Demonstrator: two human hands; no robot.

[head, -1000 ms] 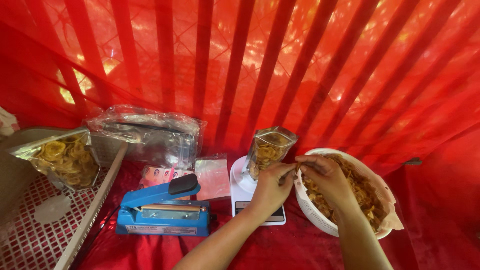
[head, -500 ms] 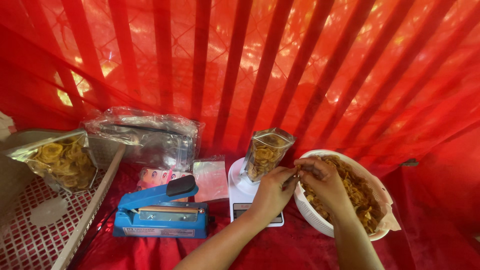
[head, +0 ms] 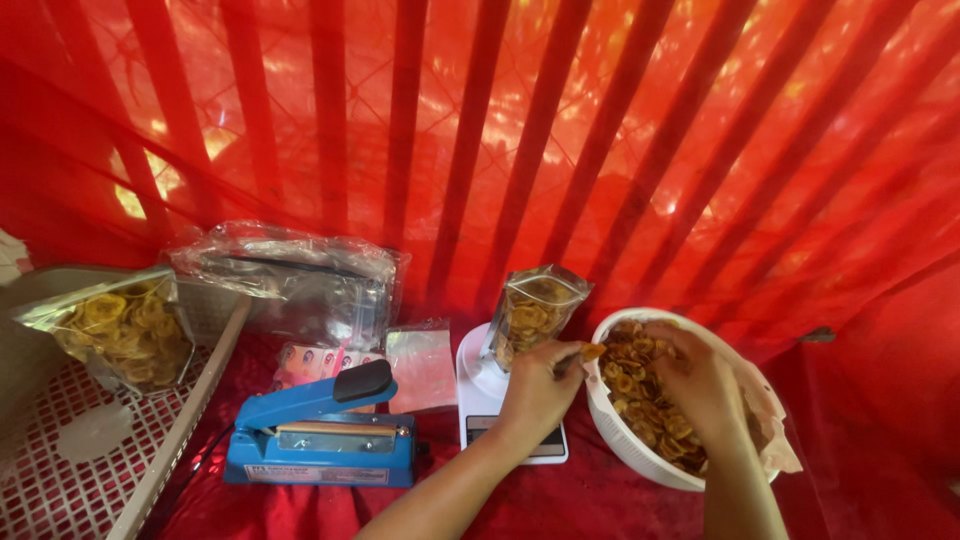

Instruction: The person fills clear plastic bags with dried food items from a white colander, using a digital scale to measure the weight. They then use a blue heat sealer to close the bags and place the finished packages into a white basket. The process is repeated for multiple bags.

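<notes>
A clear pouch [head: 530, 315] partly filled with yellow chips stands upright on a small white scale [head: 485, 400]. My left hand [head: 540, 385] is beside the pouch, pinching a chip at the rim of the white bowl [head: 625, 450]. My right hand [head: 700, 385] is inside that bowl, fingers down among the chips [head: 640, 385]. The bowl sits right of the scale on the red cloth.
A blue heat sealer [head: 320, 435] lies left of the scale. Behind it are a stack of empty clear bags [head: 295, 275] and small flat packets [head: 420, 365]. A white lattice tray [head: 150, 460] at the far left holds a filled chip pouch [head: 120, 325]. Red striped fabric hangs behind.
My right hand has dropped from above the bowl's left rim into the chips. My left hand stays near the pouch and now pinches a chip.
</notes>
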